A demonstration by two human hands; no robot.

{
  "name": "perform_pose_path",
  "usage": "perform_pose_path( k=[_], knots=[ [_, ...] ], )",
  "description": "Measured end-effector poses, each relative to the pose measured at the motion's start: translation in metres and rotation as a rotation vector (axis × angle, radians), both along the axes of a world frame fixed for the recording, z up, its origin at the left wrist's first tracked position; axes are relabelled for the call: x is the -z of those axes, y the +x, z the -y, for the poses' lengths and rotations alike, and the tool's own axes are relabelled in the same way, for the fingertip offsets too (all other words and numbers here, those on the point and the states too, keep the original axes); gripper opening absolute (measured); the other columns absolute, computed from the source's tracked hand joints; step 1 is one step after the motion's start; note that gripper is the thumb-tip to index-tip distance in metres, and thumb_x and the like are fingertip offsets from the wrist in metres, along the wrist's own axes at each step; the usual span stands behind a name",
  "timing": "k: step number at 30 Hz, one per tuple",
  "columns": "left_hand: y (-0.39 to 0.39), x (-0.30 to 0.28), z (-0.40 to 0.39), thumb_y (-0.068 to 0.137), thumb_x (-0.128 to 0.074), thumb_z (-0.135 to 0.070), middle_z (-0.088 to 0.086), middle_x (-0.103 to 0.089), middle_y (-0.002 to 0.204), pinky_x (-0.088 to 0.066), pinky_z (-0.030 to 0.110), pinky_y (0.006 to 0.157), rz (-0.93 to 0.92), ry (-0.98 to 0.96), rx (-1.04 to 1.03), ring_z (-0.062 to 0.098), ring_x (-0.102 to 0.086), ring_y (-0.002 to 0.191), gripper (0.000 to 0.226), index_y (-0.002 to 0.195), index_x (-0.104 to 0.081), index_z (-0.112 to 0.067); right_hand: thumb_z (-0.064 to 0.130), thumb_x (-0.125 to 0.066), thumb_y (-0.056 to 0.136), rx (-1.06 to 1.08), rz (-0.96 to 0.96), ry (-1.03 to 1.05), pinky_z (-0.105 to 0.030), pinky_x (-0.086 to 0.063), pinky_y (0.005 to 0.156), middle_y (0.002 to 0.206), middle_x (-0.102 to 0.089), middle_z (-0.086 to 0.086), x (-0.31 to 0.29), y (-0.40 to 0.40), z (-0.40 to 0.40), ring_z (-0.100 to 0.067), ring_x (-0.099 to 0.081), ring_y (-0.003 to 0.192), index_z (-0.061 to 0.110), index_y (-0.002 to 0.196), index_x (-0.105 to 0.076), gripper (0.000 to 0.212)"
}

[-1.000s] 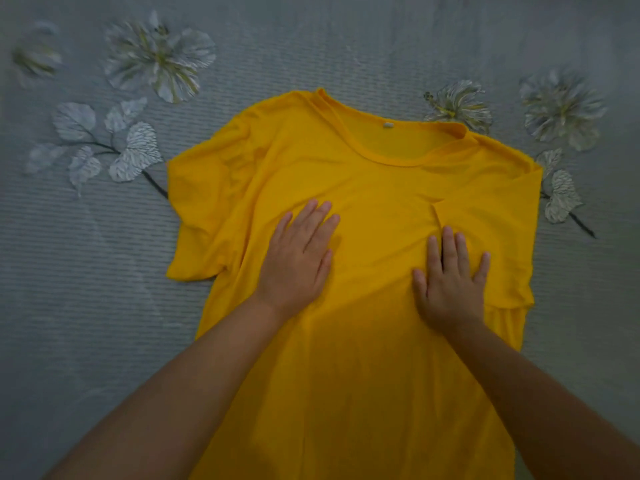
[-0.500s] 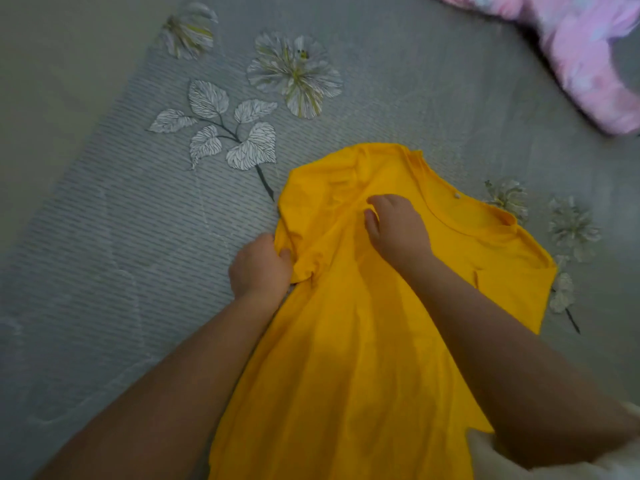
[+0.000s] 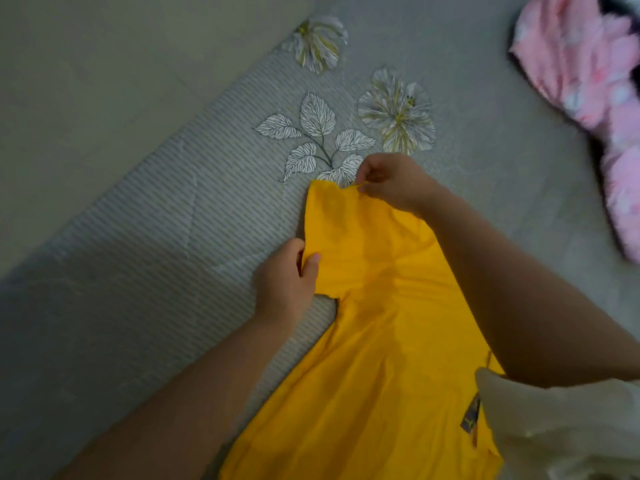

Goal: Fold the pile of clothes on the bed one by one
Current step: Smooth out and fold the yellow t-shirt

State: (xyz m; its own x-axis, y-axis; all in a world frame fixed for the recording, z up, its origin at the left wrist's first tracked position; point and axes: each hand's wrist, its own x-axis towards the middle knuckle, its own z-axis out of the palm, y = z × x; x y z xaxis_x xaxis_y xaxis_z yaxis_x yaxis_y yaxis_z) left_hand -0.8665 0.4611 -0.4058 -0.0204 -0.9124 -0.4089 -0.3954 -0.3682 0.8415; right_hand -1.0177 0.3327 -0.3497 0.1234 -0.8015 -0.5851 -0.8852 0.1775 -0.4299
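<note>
Yellow T-shirt (image 3: 381, 341) lies spread on grey floral bedsheet (image 3: 207, 220), nearest the viewer. L. hand (image 3: 285, 282) pinches sleeve edge betw. thumb & fingers; farther on, R. hand (image 3: 393, 181) pinches the sleeve's top corner. Pink garment (image 3: 588, 81) far right, well apart.

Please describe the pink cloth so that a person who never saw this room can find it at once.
Start at the grey bed cover with its printed flowers. The yellow T-shirt, held by both hands, lies in the middle. Go from it to the far right edge: the pink cloth lies there crumpled, the only pink thing, with pale blotches.
</note>
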Motion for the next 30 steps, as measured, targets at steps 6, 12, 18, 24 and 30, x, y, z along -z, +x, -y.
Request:
perform_pose_path(
  k=[6,12,18,24,30],
  knots=[
    [0.015,0.006,0.02,0.09,-0.054,-0.025,0.009,-0.062,0.088,-0.044,0.034,0.068,0.11,0.03,-0.033,0.021,-0.057,0.077,0.024,0.101,-0.056,-0.003,-0.004,-0.052,0.084,0.011,-0.074,-0.102,-0.017,-0.036,0.083,0.115,-0.059,-0.009,0.016,0.005,0.006,-0.015,-0.052,0.105,0.001,0.114,-0.056,0.031],
    [0.004,0.01,0.021,0.084,-0.063,-0.017,0.012,-0.063,0.108,-0.043,0.033,0.081,0.155,0.133,0.026,0.026,-0.057,0.097,0.033,0.113,-0.056,-0.005,0.003,-0.054,0.084,-0.159,-0.21,-0.035,-0.03,-0.038,0.09,0.125,-0.056,-0.012,0.026,0.01,0.006,-0.025,-0.049,0.116,0.01,0.123,-0.056,0.039],
    [-0.008,-0.014,0.007,0.083,-0.061,0.0,0.016,-0.058,0.087,-0.04,0.023,0.073,-0.06,-0.122,0.099,0.017,-0.051,0.079,0.016,0.097,-0.065,0.007,-0.011,-0.055,0.08,0.127,0.124,-0.134,-0.013,-0.037,0.074,0.105,-0.062,-0.017,-0.012,-0.035,-0.039,-0.025,-0.055,0.098,-0.002,0.101,-0.066,0.025],
    [-0.047,-0.034,-0.043,0.074,-0.062,-0.014,0.015,-0.065,0.091,-0.037,0.017,0.074,-0.207,-0.303,0.698,0.012,-0.057,0.084,0.029,0.099,-0.068,0.001,-0.022,-0.055,0.076,0.452,0.295,-0.072,-0.013,-0.03,0.098,0.127,-0.041,0.005,-0.035,-0.117,-0.171,-0.015,-0.034,0.127,0.03,0.067,-0.071,0.055],
    [-0.036,-0.017,-0.066,0.075,-0.06,-0.018,0.02,-0.066,0.093,-0.036,0.027,0.077,0.129,-0.349,0.965,0.029,-0.063,0.088,0.028,0.095,-0.069,0.001,-0.007,-0.049,0.087,0.833,0.043,-0.024,-0.032,-0.034,0.1,0.134,-0.047,-0.017,0.009,-0.132,-0.26,-0.029,-0.043,0.124,0.002,0.122,-0.054,0.036]
  ],
)
